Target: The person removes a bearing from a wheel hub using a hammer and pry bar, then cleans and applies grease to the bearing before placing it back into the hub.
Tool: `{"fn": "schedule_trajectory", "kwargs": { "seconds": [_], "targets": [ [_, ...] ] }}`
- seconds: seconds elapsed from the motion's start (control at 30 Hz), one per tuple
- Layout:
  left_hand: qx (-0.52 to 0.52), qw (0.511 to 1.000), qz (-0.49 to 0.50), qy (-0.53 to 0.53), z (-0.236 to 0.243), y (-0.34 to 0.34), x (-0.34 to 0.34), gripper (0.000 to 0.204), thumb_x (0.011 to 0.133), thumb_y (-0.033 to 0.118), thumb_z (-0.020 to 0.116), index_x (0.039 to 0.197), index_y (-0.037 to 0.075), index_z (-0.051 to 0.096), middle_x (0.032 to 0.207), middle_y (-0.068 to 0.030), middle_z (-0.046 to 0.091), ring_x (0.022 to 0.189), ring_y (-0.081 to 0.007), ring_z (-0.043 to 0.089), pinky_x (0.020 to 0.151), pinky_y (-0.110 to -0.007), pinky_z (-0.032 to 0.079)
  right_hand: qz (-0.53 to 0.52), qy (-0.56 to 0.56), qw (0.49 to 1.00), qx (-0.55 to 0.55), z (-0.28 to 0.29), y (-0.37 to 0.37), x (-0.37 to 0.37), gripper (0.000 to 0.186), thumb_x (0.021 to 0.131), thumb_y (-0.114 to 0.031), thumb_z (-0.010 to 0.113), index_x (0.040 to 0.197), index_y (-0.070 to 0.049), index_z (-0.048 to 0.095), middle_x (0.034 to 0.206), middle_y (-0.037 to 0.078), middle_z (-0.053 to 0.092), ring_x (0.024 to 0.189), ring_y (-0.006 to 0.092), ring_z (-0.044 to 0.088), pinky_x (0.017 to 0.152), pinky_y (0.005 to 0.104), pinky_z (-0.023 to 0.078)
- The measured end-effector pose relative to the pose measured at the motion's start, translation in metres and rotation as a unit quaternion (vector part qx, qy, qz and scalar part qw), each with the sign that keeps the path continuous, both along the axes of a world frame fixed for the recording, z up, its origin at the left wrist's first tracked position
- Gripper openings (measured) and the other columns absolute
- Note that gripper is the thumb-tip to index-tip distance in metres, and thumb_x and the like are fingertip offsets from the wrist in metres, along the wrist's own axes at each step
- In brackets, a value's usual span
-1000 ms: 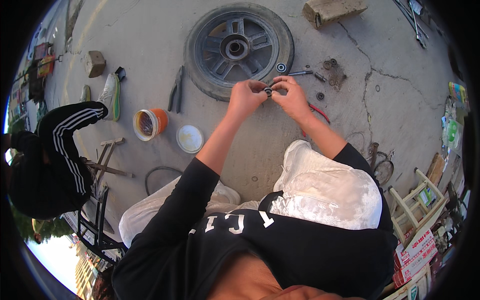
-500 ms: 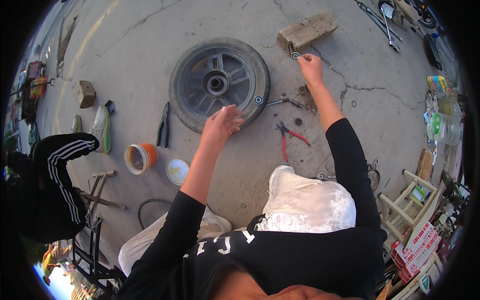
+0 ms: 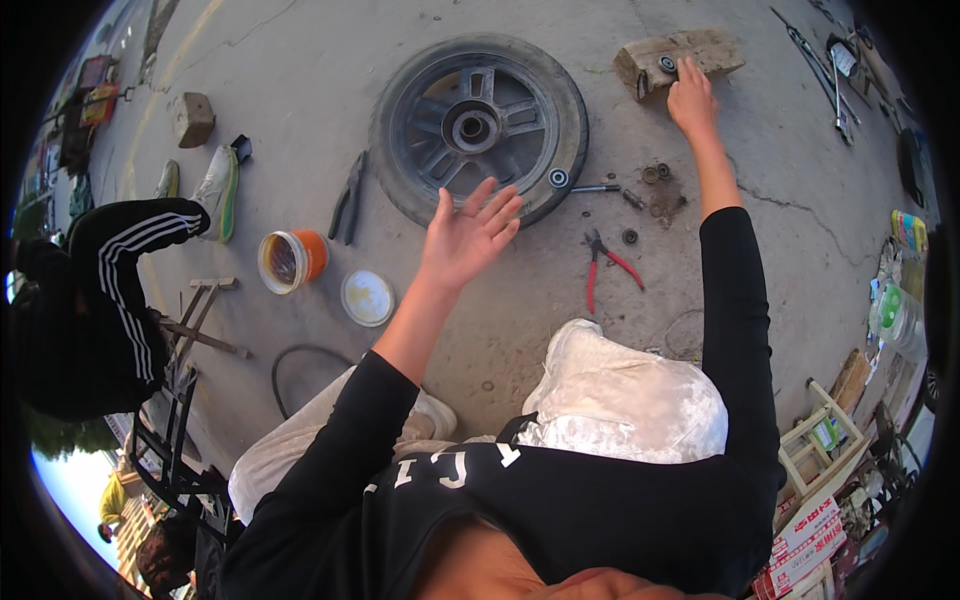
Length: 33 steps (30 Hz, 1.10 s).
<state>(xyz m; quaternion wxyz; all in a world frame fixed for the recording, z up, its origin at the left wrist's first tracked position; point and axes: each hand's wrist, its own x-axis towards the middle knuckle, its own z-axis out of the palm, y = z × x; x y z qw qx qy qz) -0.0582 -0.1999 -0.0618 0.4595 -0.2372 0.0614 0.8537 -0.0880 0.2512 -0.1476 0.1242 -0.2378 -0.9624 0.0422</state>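
Observation:
My right hand point(image 3: 692, 98) reaches to the wooden block point(image 3: 700, 52), fingers closed at the edge of a small round bearing point(image 3: 668, 64) against the block. Whether the bearing rests on the wood is hard to tell. My left hand point(image 3: 470, 230) is empty, palm up with fingers spread, above the near side of the wheel point(image 3: 478, 125). That wheel, a grey rim with a black tyre, lies flat on the ground. A second bearing point(image 3: 558, 178) sits on the right of its tyre.
Red-handled pliers point(image 3: 605, 268), a metal rod point(image 3: 597, 188) and small round parts point(image 3: 652, 173) lie right of the wheel. Black-handled pliers point(image 3: 347, 200), an orange tub point(image 3: 295, 260) and its lid point(image 3: 367, 298) are left. Another person's leg point(image 3: 140, 225) is at far left.
My right hand and its bearing have moved from beside the block's near left end onto the block. My left hand has turned palm up with fingers spread. The view has shifted.

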Motion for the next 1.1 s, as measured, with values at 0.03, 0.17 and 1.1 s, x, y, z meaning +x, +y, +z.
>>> {"fn": "schedule_trajectory", "kwargs": {
  "seconds": [0.03, 0.17, 1.1],
  "targets": [
    [0.003, 1.0, -0.005, 0.008, -0.002, 0.004, -0.002, 0.062, 0.1, 0.054, 0.036, 0.137, 0.006, 0.048, 0.147, -0.0201, 0.042, 0.134, -0.0352, 0.043, 0.107, -0.048, 0.04, 0.032, -0.022, 0.999, 0.025, -0.008, 0.015, 0.006, 0.053, 0.094, -0.019, 0.046, 0.146, -0.013, 0.039, 0.154, 0.003, 0.035, 0.139, 0.0263, 0.036, 0.109, 0.0445, 0.036],
    [-0.035, 0.998, -0.014, 0.045, 0.001, 0.003, -0.011, 0.067, 0.098, 0.058, 0.038, 0.136, 0.004, 0.048, 0.145, -0.0199, 0.043, 0.13, -0.0349, 0.046, 0.105, -0.048, 0.041, 0.112, -0.013, 0.992, -0.048, 0.01, 0.011, 0.013, 0.061, 0.089, -0.015, 0.06, 0.146, -0.01, 0.038, 0.153, 0.005, 0.037, 0.14, 0.0253, 0.034, 0.111, 0.0442, 0.035],
    [-0.744, 0.632, 0.008, 0.216, -0.028, -0.062, -0.056, 0.054, 0.094, 0.028, 0.065, 0.133, -0.001, 0.041, 0.096, -0.0054, 0.052, 0.071, -0.0115, 0.053, 0.061, -0.029, 0.05, -0.228, 0.163, 0.906, -0.319, -0.017, 0.079, -0.029, 0.072, 0.089, -0.034, 0.068, 0.141, 0.003, 0.033, 0.13, 0.025, 0.052, 0.108, 0.0347, 0.06, 0.091, 0.0439, 0.048]
  ]
}}
